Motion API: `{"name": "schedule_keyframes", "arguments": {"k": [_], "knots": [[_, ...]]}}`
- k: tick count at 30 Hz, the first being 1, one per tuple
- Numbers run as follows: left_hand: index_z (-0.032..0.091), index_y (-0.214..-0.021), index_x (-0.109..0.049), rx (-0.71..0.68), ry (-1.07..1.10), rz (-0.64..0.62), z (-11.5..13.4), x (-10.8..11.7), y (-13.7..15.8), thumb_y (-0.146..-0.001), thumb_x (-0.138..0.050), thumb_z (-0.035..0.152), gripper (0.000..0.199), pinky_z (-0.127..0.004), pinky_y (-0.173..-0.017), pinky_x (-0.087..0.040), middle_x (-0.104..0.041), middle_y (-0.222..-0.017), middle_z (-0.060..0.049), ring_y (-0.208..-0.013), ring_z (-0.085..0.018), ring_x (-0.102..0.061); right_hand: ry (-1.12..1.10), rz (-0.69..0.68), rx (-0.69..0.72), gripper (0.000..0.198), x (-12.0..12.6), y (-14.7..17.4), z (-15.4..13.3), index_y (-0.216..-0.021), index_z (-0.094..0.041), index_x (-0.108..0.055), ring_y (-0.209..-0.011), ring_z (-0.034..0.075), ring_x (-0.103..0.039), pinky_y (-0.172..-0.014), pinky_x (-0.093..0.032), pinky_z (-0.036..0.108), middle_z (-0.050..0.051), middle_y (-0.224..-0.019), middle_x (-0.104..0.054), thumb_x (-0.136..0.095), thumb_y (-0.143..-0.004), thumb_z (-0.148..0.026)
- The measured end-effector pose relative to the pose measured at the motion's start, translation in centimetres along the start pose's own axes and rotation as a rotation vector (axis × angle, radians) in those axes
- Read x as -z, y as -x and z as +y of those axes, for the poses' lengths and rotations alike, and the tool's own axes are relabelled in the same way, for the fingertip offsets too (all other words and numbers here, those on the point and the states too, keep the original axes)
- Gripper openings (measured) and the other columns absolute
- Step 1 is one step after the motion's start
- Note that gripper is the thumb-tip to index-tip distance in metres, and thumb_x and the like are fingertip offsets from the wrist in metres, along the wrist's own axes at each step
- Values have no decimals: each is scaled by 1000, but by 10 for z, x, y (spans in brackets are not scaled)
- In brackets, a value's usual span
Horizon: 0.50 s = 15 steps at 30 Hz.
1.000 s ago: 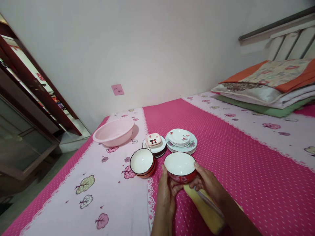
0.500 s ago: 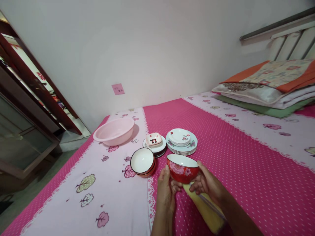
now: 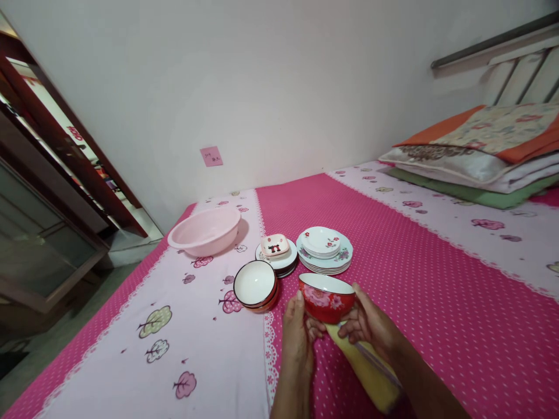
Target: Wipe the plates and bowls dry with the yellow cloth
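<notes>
A red bowl (image 3: 327,299) with pink flowers and a white inside is held between my two hands, tilted slightly toward me. My left hand (image 3: 297,320) grips its left side, thumb near the rim and fingers underneath. On the right side, my right hand (image 3: 365,320) has its thumb at the rim and fingers below. Under the right hand hangs or lies a yellow cloth (image 3: 367,369); whether the fingers touch it I cannot tell. Just left of the bowl stand stacked white-lined bowls (image 3: 255,284). Beyond it is a stack of flowered white plates (image 3: 322,241).
A small square dish (image 3: 275,245) sits on dark-edged plates (image 3: 286,262). A pink basin (image 3: 205,233) stands farther left near the wall. Folded bedding and a pillow (image 3: 467,166) lie at the far right of the bed (image 3: 393,250).
The view has shifted very slightly, moving the scene a little to the right. Both hands keep the same hold on the red bowl.
</notes>
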<state>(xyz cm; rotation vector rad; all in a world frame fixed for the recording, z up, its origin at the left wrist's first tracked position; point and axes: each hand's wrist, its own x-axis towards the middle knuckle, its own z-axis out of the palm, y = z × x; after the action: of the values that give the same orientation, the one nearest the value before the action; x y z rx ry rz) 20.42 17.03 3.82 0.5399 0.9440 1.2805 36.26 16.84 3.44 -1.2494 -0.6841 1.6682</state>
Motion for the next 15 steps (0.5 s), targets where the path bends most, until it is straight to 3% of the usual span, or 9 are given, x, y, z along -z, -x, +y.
{"name": "schedule_keyframes", "arguments": {"k": [5, 10, 15], "knots": [[18, -95, -60, 20, -20, -22, -1, 1, 1, -72, -78, 72, 62, -18, -43, -38, -67, -57, 1, -42, -10, -59, 7, 4, 11, 67, -1, 1, -1, -89, -17, -67, -51, 16, -67, -46, -44, 24, 9, -71, -72, -35, -96, -75], [13, -115, -62, 50, -31, -64, -3, 3, 0, -76, -70, 77, 75, -20, -46, -42, -77, -78, -10, -49, -12, -65, 22, 19, 47, 63, -1, -1, 3, -91, -16, -68, -52, 16, -68, -44, -44, 23, 9, -72, -73, -43, -95, -74], [11, -132, -56, 111, -24, -65, -2, 3, 0, -81, -67, 75, 82, -21, -48, -45, -78, -89, -13, -51, -14, -67, 21, 17, 99, 59, -2, -1, 6, -95, -15, -69, -52, 17, -68, -44, -45, 23, 11, -76, -76, -59, -87, -73]]}}
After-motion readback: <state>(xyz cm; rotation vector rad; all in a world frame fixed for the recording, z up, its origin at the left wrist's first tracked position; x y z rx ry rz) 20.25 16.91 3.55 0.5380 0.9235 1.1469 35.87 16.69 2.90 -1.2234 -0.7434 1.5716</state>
